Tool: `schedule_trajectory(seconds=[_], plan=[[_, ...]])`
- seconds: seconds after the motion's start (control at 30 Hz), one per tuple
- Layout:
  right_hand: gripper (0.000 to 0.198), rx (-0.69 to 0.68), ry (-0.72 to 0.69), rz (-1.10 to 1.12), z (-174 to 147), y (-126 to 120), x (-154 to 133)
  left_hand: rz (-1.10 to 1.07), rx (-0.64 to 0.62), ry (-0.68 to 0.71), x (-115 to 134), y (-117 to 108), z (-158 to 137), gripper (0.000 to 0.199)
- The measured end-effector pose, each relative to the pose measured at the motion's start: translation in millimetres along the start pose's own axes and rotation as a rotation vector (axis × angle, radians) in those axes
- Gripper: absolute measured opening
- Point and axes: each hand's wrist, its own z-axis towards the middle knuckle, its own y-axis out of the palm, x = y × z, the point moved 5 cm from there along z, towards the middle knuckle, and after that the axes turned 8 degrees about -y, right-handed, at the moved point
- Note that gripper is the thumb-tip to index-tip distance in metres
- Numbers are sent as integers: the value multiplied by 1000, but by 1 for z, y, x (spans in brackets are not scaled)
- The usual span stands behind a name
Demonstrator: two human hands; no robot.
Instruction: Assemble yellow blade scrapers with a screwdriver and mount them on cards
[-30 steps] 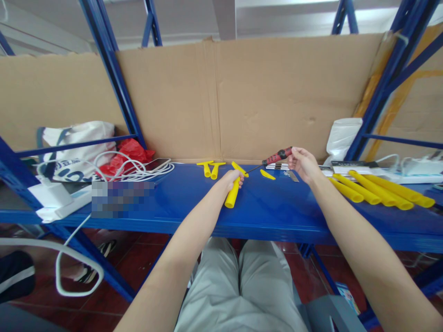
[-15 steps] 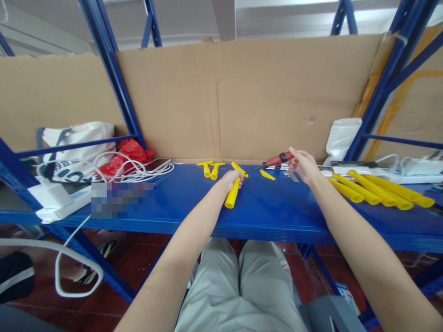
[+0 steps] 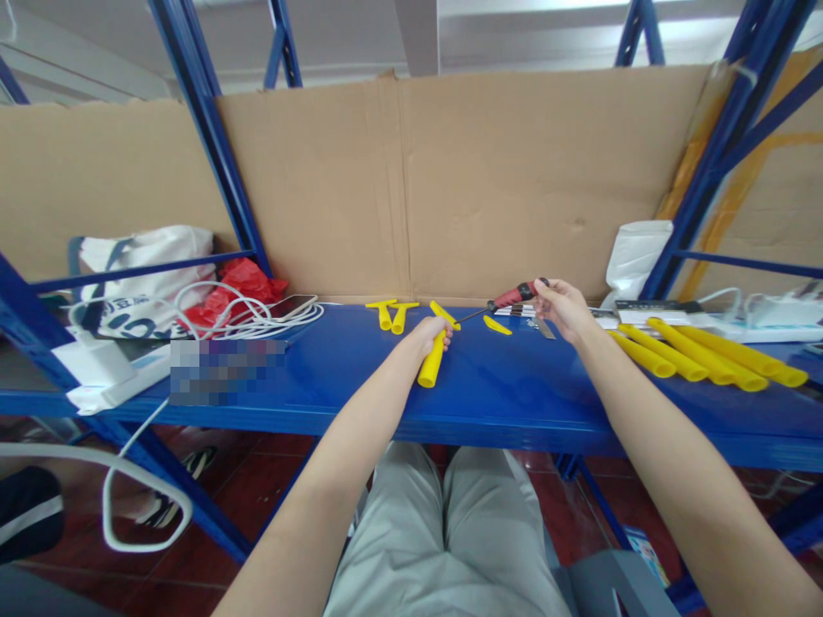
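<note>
My left hand [image 3: 436, 336] is closed around a yellow T-shaped piece with a tubular handle [image 3: 430, 367], whose wider end points toward me. The fingers of my right hand [image 3: 561, 307] grip the end of a screwdriver with a red and black handle [image 3: 514, 296]. Its thin shaft runs leftward to the head of the yellow piece beside my left hand; the exact contact at the tip is too small to make out. A separate flat yellow piece [image 3: 496, 326] lies just beneath the shaft. Two more yellow T-shaped pieces [image 3: 399, 319] rest farther left.
Several yellow tubes [image 3: 713, 353] lie at the right of the blue shelf [image 3: 347, 377]. White cables [image 3: 276, 315], a power strip [image 3: 129, 386] and a bag [image 3: 154, 274] sit at the left. A cardboard wall [image 3: 501, 180] closes the back.
My right hand has shifted its fingers slightly on the screwdriver's handle, which looks turned a little. My left hand and the yellow piece have stayed in place.
</note>
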Motion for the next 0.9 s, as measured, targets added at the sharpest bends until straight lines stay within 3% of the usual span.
schedule_trajectory(seconds=[0.23, 0.57, 0.9], plan=[[47, 12, 46, -60, -3, 1, 0, -5, 13, 10, 1, 0, -5, 18], [29, 76, 124, -294, -14, 6, -6, 4, 26, 3, 0, -1, -4, 19], [27, 232, 66, -281, -8, -9, -1, -24, 11, 49, 2, 1, -6, 19]])
